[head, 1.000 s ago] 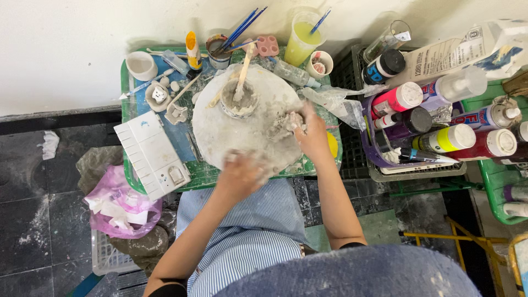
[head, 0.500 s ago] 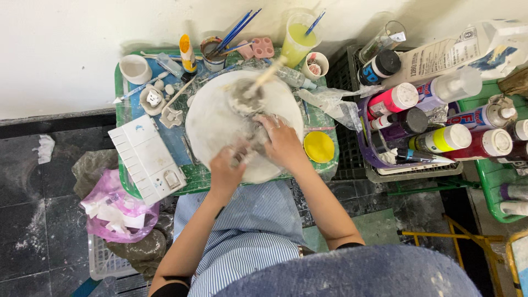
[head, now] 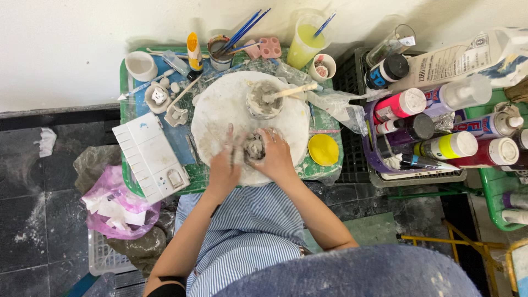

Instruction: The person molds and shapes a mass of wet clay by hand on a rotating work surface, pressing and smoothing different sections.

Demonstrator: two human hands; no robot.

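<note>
A lump of grey clay (head: 254, 147) sits on a round white turntable (head: 220, 107) on a green tray table. My right hand (head: 276, 157) curls around the lump's right side and grips it. My left hand (head: 225, 165) rests on the left side with its fingers spread against the clay. Behind the lump stands a small clay-smeared cup (head: 262, 100) with a wooden stick (head: 294, 91) leaning in it.
A white paint palette (head: 151, 157) lies at the left. Brushes in a jar (head: 221, 47), a yellow-green cup (head: 307, 38), a yellow lid (head: 323, 149) and small clay pieces (head: 158, 96) ring the turntable. Paint bottles (head: 429, 126) fill crates at the right. A pink bag (head: 118, 201) lies on the floor.
The turntable has turned, carrying the cup and stick round to the back right. Both hands have come together at the front of the turntable and closed around the clay lump.
</note>
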